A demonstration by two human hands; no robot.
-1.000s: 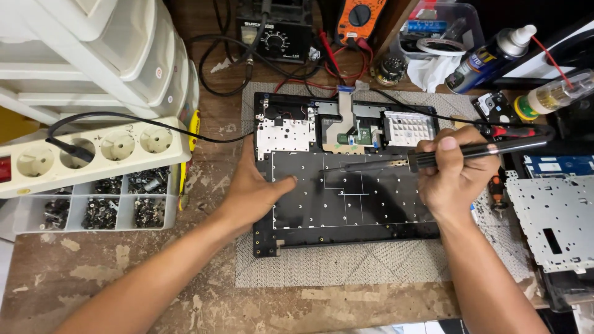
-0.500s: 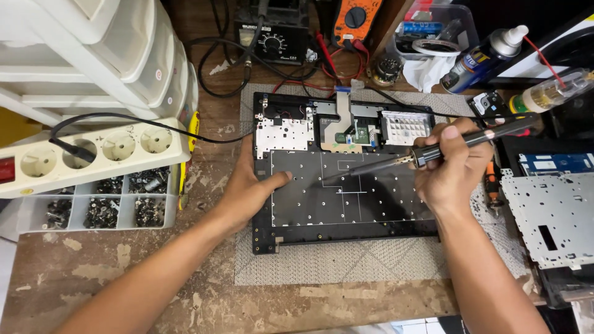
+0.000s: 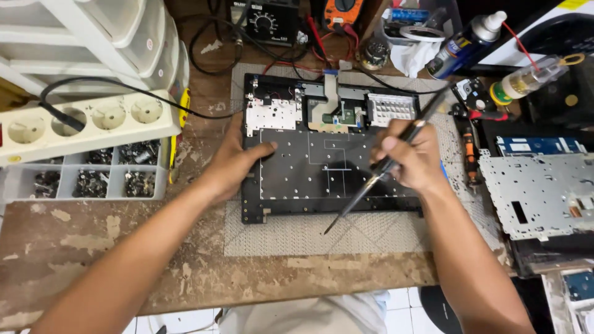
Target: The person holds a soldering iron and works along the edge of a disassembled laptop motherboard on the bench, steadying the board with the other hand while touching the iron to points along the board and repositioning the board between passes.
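Note:
A black laptop keyboard panel (image 3: 322, 179), underside up, lies on a grey patterned mat (image 3: 371, 238) on the wooden bench. My left hand (image 3: 238, 161) rests flat on the panel's left edge, thumb on the black sheet. My right hand (image 3: 414, 158) grips a soldering iron (image 3: 387, 164) like a pen. The iron slants down to the left, and its tip (image 3: 326, 232) hangs over the mat just below the panel's near edge. A metal bracket (image 3: 272, 114) and a small circuit board (image 3: 337, 114) sit along the panel's far edge.
A white power strip (image 3: 93, 124) and a parts tray of screws (image 3: 86, 176) stand at the left. A silver metal plate (image 3: 535, 192) lies at the right. A soldering station (image 3: 266, 21), a multimeter (image 3: 343, 9), a spray can (image 3: 464, 43) and a small bottle (image 3: 526, 77) line the back.
My right hand has swung the soldering iron from lying across the panel's upper middle to pointing down and left, tip now past the near edge. My left hand has stayed put.

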